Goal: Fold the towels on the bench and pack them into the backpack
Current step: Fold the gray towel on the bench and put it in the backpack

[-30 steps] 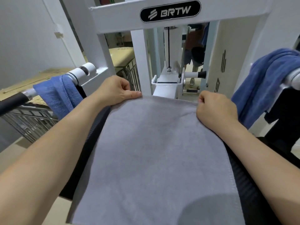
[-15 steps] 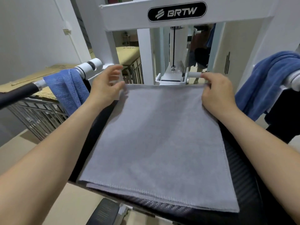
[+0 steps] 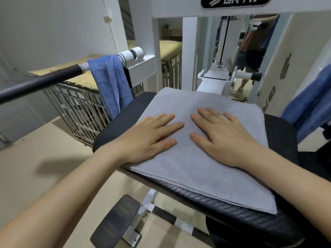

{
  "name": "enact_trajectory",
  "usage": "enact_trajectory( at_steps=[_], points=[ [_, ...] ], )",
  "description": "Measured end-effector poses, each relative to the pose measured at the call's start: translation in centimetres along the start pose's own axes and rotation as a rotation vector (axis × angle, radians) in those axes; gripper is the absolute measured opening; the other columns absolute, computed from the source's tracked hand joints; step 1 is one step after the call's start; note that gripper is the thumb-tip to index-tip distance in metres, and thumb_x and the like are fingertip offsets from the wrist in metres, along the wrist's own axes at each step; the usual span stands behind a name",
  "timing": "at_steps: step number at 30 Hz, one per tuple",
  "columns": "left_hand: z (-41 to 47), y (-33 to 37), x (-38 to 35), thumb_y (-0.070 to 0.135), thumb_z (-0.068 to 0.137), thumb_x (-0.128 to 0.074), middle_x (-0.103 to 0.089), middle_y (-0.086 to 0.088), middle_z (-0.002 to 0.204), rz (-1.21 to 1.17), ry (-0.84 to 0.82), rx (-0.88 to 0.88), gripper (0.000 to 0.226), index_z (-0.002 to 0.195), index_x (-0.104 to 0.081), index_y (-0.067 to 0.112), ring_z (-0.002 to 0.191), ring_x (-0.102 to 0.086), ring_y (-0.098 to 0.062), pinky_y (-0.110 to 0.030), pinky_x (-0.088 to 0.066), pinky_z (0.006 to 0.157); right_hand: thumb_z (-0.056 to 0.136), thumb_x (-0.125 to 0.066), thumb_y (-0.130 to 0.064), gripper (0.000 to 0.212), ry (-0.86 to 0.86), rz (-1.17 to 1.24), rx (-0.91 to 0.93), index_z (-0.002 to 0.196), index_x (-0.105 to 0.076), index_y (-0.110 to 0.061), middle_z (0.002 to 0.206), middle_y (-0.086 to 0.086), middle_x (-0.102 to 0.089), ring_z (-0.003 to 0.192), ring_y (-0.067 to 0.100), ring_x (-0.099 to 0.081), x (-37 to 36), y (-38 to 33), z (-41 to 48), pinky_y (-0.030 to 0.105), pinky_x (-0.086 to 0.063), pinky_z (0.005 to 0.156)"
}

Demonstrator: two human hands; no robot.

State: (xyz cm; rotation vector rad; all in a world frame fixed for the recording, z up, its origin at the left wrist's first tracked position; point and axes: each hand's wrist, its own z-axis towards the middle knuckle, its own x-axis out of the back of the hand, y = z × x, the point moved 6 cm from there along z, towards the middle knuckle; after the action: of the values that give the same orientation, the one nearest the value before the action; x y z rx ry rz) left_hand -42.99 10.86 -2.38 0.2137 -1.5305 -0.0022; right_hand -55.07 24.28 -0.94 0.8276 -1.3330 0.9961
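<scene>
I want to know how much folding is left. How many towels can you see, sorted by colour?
Grey microfibre towel, flat on the black padded bench: 1
Blue terry towels, one draped over the black-handled bar on the left, one cut off at the right edge: 2
Total: 3

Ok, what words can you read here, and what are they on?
"BRTW": on the black badge on the white machine frame; the picture's edge cuts off the tops of the letters.
Dark marks on the side panel: not readable as letters.
Print on the cardboard: too blurred to read.
</scene>
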Motion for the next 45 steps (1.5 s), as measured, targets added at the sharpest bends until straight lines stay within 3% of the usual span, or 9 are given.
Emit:
enact_trajectory(
  at_steps=[8, 11, 15, 20, 27, 30, 34, 41, 45],
  points=[
    [-5.1, -1.9, -0.5, 0.078, 0.082, -0.025, -0.017, 0.016, 0.158, -0.116, 0.154, 0.114, 0.07, 0.145, -0.027, 0.048, 0.146, -0.008, -0.002, -0.038, -0.014, 0.119, 0.08, -0.001, -0.078, 0.08, -0.142, -0.038, 0.149, 0.151, 0.003, -0.041, 0.162, -0.01, 0.009, 0.148, 0.013, 0.01, -0.6, -3.5, -4.9, 0.042, 0.0, 0.12],
    [-7.4, -1.7, -0.3, 0.085, 0.067, -0.048, -0.013, 0.026, 0.155, -0.251, 0.126, 0.071, 0.081, 0.139, -0.033, 0.052, 0.143, -0.004, 0.008, -0.025, -0.009, 0.119, 0.078, -0.013, -0.085, 0.081, -0.215, -0.053, 0.229, 0.145, 0.016, -0.05, 0.159, -0.012, 0.022, 0.146, 0.011, 0.021, -1.0, -4.8, -7.2, 0.044, 0.006, 0.119],
    [-9.4, -2.3, -0.4, 0.022, 0.069, -0.084, -0.029, 0.029, 0.148, -0.355, 0.178, 0.06, 0.079, 0.13, -0.047, 0.056, 0.14, -0.018, 0.01, -0.012, -0.013, 0.114, 0.082, -0.033, -0.079, 0.083, -0.059, -0.041, 0.301, 0.145, 0.014, -0.053, 0.162, -0.007, 0.013, 0.149, 0.019, -0.004, -0.7, -6.0, -8.7, 0.046, -0.016, 0.115],
    [-10.7, -3.0, 0.2, -0.02, 0.082, -0.059, -0.063, 0.029, 0.117, -0.649, 0.331, 0.145, 0.067, 0.101, -0.072, 0.043, 0.125, -0.049, 0.005, -0.014, -0.034, 0.107, 0.081, -0.046, -0.068, 0.068, 0.04, -0.032, 0.305, 0.142, -0.034, -0.04, 0.144, -0.005, -0.045, 0.124, 0.017, -0.049, -0.4, -6.2, -8.9, 0.039, -0.04, 0.095],
    [-11.6, -2.0, 2.2, 0.0, 0.078, -0.074, -0.075, 0.016, 0.084, -0.587, 0.484, 0.242, 0.037, 0.084, -0.075, 0.036, 0.086, -0.069, 0.001, -0.019, -0.052, 0.08, 0.084, -0.031, -0.059, 0.061, 0.097, -0.063, 0.187, 0.135, -0.042, -0.027, 0.108, -0.003, -0.047, 0.097, 0.021, -0.048, 0.6, -8.2, -7.4, 0.037, -0.04, 0.077],
    [-13.0, -1.1, 3.0, 0.0, 0.077, -0.075, -0.071, 0.015, 0.068, -0.56, 0.331, 0.19, 0.036, 0.08, -0.072, 0.035, 0.065, -0.063, 0.003, -0.013, -0.046, 0.064, 0.088, -0.044, -0.029, 0.035, 0.033, -0.018, 0.2, 0.122, -0.05, -0.025, 0.111, -0.004, -0.046, 0.101, 0.021, -0.048, 1.0, -8.7, -8.7, 0.036, -0.045, 0.081],
    [-14.2, -1.0, 2.4, 0.021, 0.083, -0.068, -0.071, 0.002, 0.077, -0.768, -0.007, 0.148, 0.005, 0.083, -0.072, 0.021, 0.071, -0.062, -0.005, -0.019, -0.048, 0.067, 0.08, -0.046, -0.019, 0.031, -0.142, 0.15, 0.286, 0.107, -0.054, -0.031, 0.1, -0.013, -0.054, 0.092, 0.008, -0.051, 2.8, -8.8, -11.2, 0.029, -0.045, 0.081],
    [-13.4, -2.7, 3.0, 0.052, 0.078, -0.07, -0.064, -0.004, 0.077, -1.024, -0.108, 0.092, 0.047, 0.09, -0.065, 0.007, 0.069, -0.06, -0.012, -0.022, -0.048, 0.06, 0.087, -0.061, -0.009, 0.024, -0.366, 0.582, 0.169, 0.092, -0.074, -0.029, 0.087, -0.014, -0.073, 0.08, 0.001, -0.067, 5.9, -3.0, -8.6, 0.02, -0.053, 0.076],
    [-10.9, -4.0, 4.6, 0.053, 0.07, -0.076, -0.066, 0.0, 0.07, -1.045, 0.01, 0.171, 0.042, 0.086, -0.069, 0.015, 0.06, -0.059, -0.007, -0.017, -0.046, 0.052, 0.084, -0.068, -0.012, 0.015, -0.205, 0.919, -0.03, 0.095, -0.077, -0.015, 0.097, 0.003, -0.076, 0.091, 0.016, -0.071, 6.2, 2.0, -4.5, 0.026, -0.055, 0.08]
  ],
)
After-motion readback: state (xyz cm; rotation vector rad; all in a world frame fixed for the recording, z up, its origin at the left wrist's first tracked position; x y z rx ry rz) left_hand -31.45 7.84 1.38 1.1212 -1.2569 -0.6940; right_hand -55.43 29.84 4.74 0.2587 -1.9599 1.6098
